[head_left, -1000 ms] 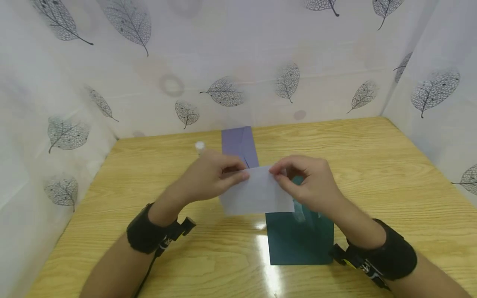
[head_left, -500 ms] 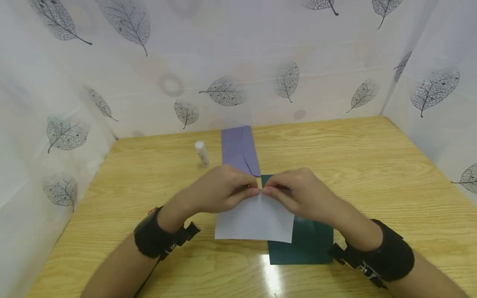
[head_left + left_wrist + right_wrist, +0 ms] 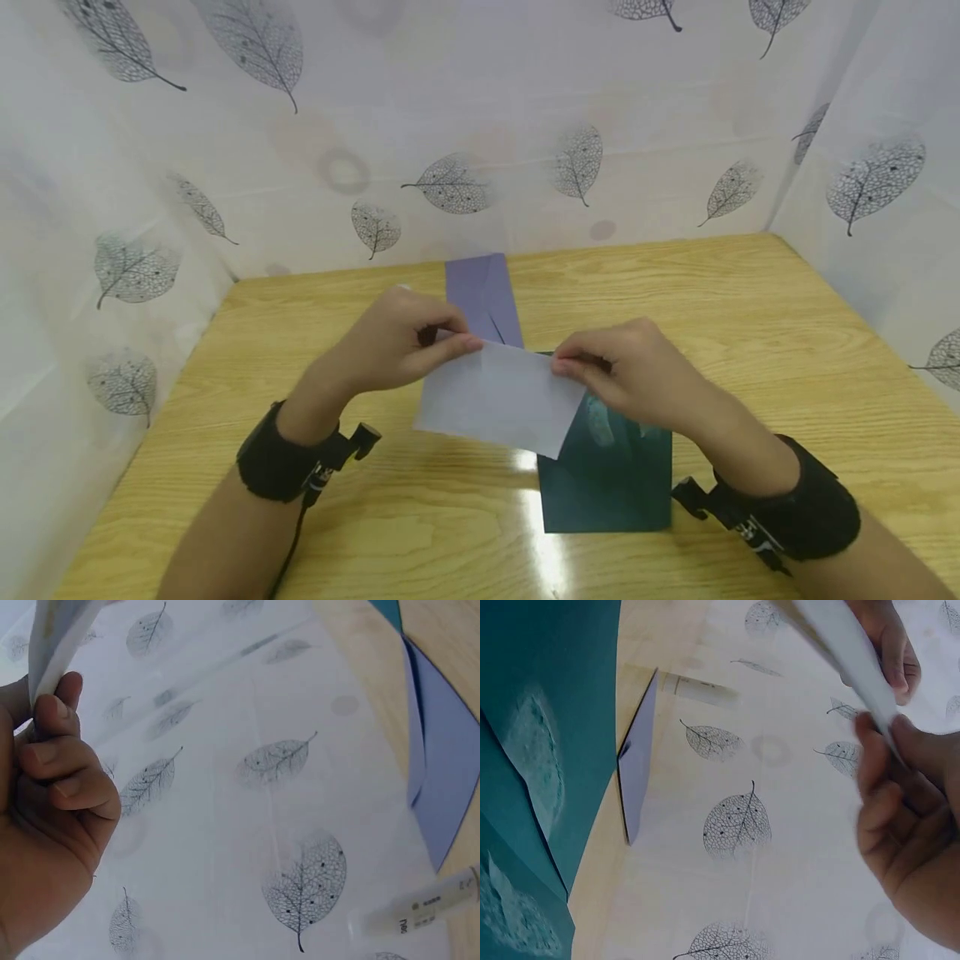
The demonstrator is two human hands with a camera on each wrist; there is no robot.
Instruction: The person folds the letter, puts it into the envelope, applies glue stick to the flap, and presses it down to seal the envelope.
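Note:
A sheet of white paper [image 3: 498,396] is held up by its far edge between both hands, its near edge hanging toward the person. My left hand [image 3: 405,337] pinches it near the left end of that edge, thumb on the near side. With thumb and forefinger my right hand [image 3: 637,371] grips the right corner. In the right wrist view the paper [image 3: 855,660] appears nearly edge-on, leading back to the other hand. Below and to the right, a dark green envelope [image 3: 607,492] lies on the table, with whitish glue-like smears [image 3: 536,757] on it.
Behind the paper lies a purple envelope [image 3: 476,292] on the wooden table [image 3: 750,317]. A white glue stick [image 3: 420,907] stands at the back left, mostly hidden by the left hand in the head view. Leaf-patterned curtains [image 3: 517,83] enclose the back and sides.
Half a second ago both hands pinched close together at the middle of the paper's far edge. They have since moved apart along it, and the sheet has tilted, its right side lower.

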